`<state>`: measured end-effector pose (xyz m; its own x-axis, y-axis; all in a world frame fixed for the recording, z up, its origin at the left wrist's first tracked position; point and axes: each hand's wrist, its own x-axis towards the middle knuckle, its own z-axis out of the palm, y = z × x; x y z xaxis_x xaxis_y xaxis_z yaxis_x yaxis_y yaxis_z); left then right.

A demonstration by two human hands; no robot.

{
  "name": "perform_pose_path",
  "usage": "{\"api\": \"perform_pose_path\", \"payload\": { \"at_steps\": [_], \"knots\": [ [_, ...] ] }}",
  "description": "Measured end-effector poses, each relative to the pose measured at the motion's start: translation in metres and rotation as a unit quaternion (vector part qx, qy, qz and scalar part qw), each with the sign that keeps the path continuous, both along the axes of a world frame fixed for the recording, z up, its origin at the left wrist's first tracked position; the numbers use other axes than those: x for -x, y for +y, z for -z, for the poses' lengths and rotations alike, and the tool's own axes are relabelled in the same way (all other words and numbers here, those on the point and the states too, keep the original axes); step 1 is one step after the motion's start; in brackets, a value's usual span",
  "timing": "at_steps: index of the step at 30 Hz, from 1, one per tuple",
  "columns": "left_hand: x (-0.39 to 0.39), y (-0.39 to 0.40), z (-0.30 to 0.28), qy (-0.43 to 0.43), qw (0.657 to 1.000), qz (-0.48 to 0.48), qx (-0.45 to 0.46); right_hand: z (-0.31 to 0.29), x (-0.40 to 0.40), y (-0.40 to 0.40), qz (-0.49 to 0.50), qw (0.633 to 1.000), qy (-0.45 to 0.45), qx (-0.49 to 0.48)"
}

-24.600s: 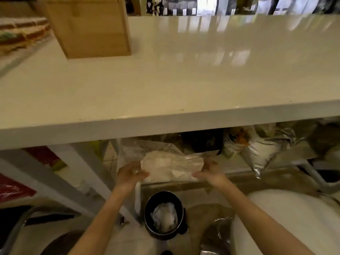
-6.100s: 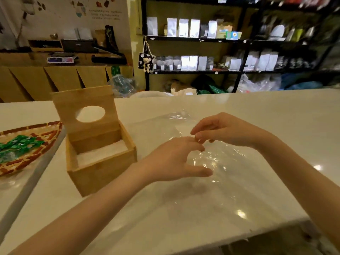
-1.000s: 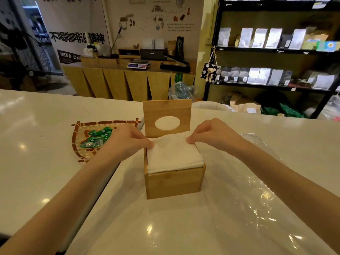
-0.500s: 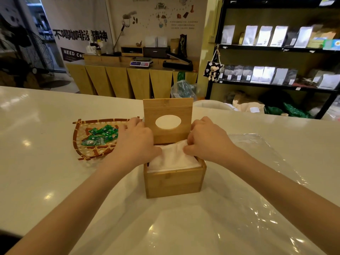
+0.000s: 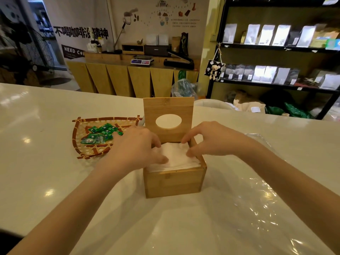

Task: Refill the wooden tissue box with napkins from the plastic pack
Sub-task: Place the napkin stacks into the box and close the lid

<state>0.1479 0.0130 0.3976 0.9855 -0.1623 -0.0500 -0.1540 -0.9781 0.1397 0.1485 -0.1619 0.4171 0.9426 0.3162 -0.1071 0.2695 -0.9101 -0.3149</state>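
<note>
Neither grip clamps anything: left hand [image 5: 137, 150] and right hand [image 5: 211, 139] press flat on the napkins [image 5: 176, 160] inside the wooden box [image 5: 173, 182] on the worktop [image 5: 46, 172]; even pressure should seat them below the rim.

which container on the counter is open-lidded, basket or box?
The square wooden tissue box: its lid with the oval hole stands upright behind the white napkins. The woven bamboo basket of green candies has no lid.
</note>
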Motion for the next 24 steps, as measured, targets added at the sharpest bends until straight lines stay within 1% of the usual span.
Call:
{"api": "perform_pose_path", "payload": {
  "at_steps": [1, 3, 4, 8, 10, 14, 17, 20, 22, 24],
  "knots": [
    [0.000, 0.001, -0.002, 0.049, 0.999, 0.009, -0.009, -0.003, 0.000, -0.001, -0.019, 0.998, 0.045, 0.046],
    [-0.003, 0.005, -0.003, 0.118, 0.992, 0.033, -0.035, -0.006, -0.001, 0.001, -0.038, 0.987, 0.078, 0.138],
    [-0.004, 0.005, -0.004, 0.138, 0.988, 0.046, -0.046, -0.006, -0.003, 0.002, -0.043, 0.981, 0.088, 0.166],
    [-0.013, 0.006, -0.003, 0.164, 0.982, 0.070, -0.069, -0.002, -0.012, 0.008, -0.049, 0.971, 0.106, 0.208],
    [-0.020, 0.007, 0.004, 0.171, 0.981, 0.062, -0.069, 0.002, -0.016, 0.012, -0.054, 0.969, 0.092, 0.225],
    [-0.026, 0.006, 0.015, 0.162, 0.980, 0.036, -0.112, 0.011, -0.019, 0.015, -0.040, 0.966, 0.060, 0.247],
    [-0.026, 0.004, 0.018, 0.154, 0.980, 0.019, -0.122, 0.012, -0.018, 0.012, -0.048, 0.969, 0.066, 0.232],
    [-0.026, 0.006, 0.015, 0.160, 0.983, 0.026, -0.088, 0.010, -0.015, 0.007, -0.049, 0.976, 0.078, 0.199],
    [-0.021, 0.009, 0.006, 0.133, 0.990, 0.030, -0.032, 0.003, -0.014, 0.000, -0.043, 0.986, 0.057, 0.153],
    [-0.016, 0.013, -0.011, 0.048, 0.995, 0.014, 0.086, -0.011, -0.015, -0.010, -0.013, 0.999, -0.001, 0.033]
  ]
}}
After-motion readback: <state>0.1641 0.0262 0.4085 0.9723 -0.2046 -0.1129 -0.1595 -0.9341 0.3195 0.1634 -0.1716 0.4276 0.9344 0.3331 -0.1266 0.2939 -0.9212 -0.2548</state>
